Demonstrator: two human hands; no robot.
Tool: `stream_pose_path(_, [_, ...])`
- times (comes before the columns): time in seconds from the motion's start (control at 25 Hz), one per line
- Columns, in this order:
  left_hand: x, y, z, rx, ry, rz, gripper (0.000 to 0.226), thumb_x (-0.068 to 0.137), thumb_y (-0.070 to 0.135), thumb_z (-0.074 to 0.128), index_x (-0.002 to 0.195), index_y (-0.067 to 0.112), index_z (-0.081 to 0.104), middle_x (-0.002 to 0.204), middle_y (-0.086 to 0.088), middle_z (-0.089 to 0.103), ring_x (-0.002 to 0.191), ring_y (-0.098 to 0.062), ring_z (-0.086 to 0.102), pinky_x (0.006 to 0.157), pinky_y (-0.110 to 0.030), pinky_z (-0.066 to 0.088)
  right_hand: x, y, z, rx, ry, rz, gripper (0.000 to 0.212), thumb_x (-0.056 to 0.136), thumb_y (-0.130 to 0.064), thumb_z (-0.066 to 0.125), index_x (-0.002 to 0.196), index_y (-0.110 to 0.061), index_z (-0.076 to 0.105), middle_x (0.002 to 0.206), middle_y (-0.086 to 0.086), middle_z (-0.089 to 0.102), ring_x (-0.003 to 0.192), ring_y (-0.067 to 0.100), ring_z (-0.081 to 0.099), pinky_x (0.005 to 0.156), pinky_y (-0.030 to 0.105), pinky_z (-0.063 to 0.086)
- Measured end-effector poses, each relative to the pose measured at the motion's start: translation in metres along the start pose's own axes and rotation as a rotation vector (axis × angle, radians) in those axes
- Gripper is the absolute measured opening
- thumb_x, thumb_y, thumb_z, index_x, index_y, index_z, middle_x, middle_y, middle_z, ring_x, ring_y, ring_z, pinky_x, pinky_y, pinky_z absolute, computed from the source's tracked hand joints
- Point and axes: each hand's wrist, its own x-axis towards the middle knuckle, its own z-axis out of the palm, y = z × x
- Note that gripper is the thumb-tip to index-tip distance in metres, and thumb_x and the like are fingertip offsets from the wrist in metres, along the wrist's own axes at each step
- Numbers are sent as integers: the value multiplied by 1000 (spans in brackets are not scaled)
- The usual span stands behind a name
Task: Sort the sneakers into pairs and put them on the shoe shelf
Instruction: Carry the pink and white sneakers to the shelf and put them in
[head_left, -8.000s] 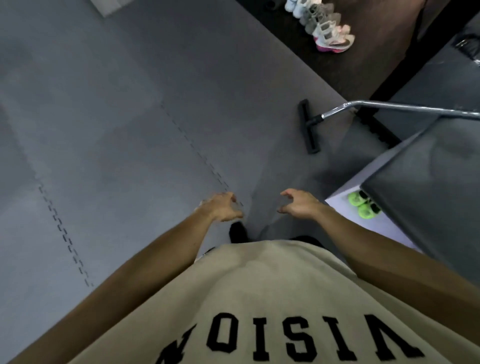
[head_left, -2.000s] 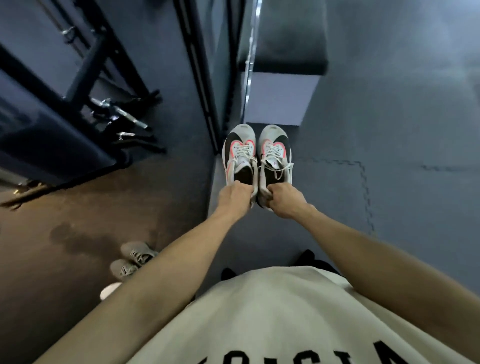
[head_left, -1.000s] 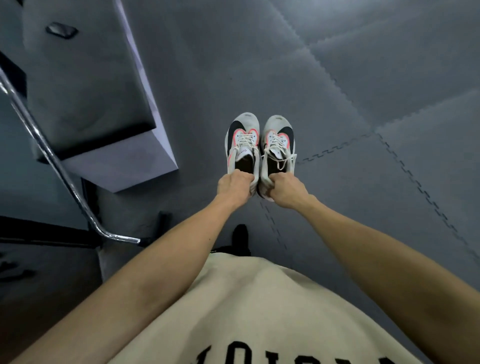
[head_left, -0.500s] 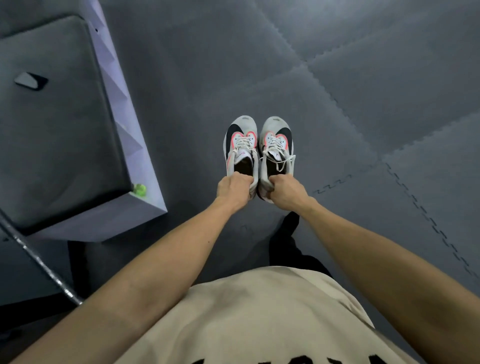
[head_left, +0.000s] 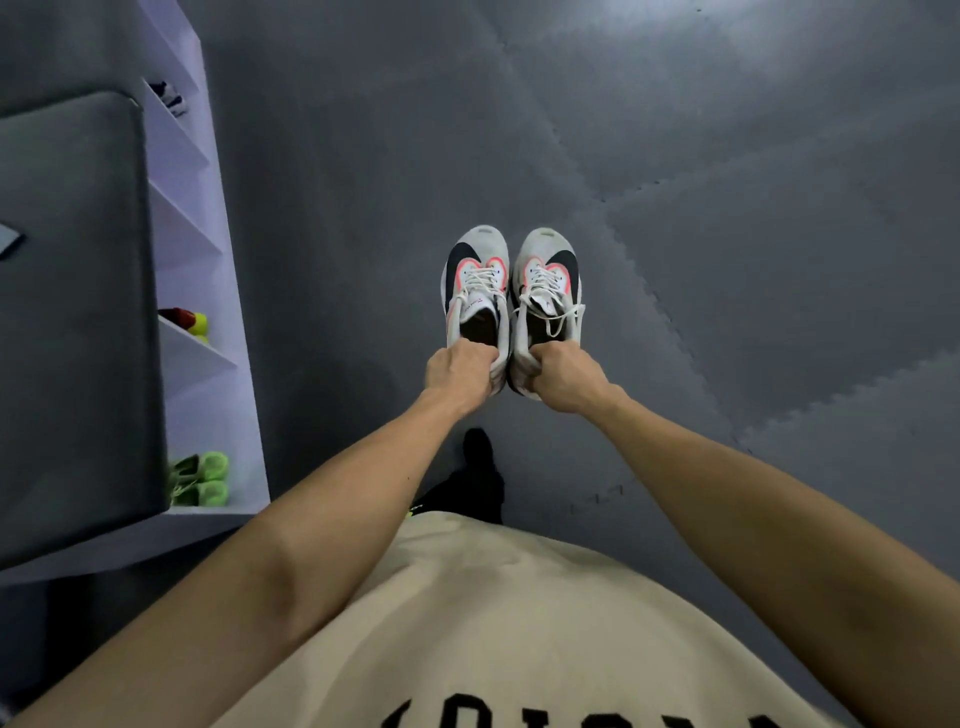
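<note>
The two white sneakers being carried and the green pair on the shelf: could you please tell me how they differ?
The white sneakers, black and pink trimmed, hang over the floor, one in the left hand, one in the right hand; the green pair is neon green and sits on a low level of the white shelf. Both are matched pairs, side by side.

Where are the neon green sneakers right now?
The neon green sneakers sit on the white shoe shelf's lowest visible level, far left in the head view.

Gym-like room, padded floor.
Grey interlocking foam mats (head_left: 675, 156) cover the floor; white shoe shelf (head_left: 208, 395) at left holds green sneakers (head_left: 205, 480), dark cushion (head_left: 72, 312) on top.
</note>
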Motion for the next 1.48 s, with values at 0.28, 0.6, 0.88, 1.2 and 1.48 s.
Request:
stream_pose_path(0.28, [165, -4, -57, -34, -5, -18, 8, 87, 17, 61, 94, 19, 65, 99, -12, 65, 93, -35, 64, 73, -34, 46, 163, 10, -77, -49, -8, 1, 7, 82, -18, 53, 78, -12, 54, 89, 12, 61, 81, 33, 57, 69, 39, 50])
stream_pose_path(0.6, [317, -28, -136, -55, 28, -151, 11, 88, 14, 62, 97, 19, 65, 101, -11, 64, 95, -34, 64, 75, -35, 47, 337, -15, -164, -63, -84, -111, 12, 81, -20, 57, 72, -15, 50, 84, 10, 59, 79, 32, 57, 68, 37, 49])
stream_pose_path(0.88, [391, -55, -178, -207, 114, -513, 9, 88, 18, 60, 97, 17, 65, 101, -13, 64, 96, -35, 63, 72, -34, 44, 475, -64, -213, -243, -284, -446, 30, 79, -16, 57, 56, -23, 38, 78, 7, 55, 74, 30, 54, 62, 36, 43])
stream_pose_path(1.2, [365, -84, -176, -514, 259, -1060, 12, 89, 23, 63, 99, 17, 64, 108, -9, 63, 99, -33, 63, 74, -34, 46, 526, -160, -187, -484, -596, -904, 23, 84, -17, 57, 65, -16, 45, 86, 15, 59, 80, 33, 55, 64, 34, 40])
stream_pose_path(1.48, [296, -133, -122, -727, 343, -1419, 5, 87, 25, 65, 91, 22, 64, 103, -6, 66, 98, -30, 64, 70, -32, 44, 493, -244, -88, -712, -805, -1168, 17, 82, -16, 58, 68, -17, 49, 84, 9, 56, 79, 31, 54, 64, 33, 40])
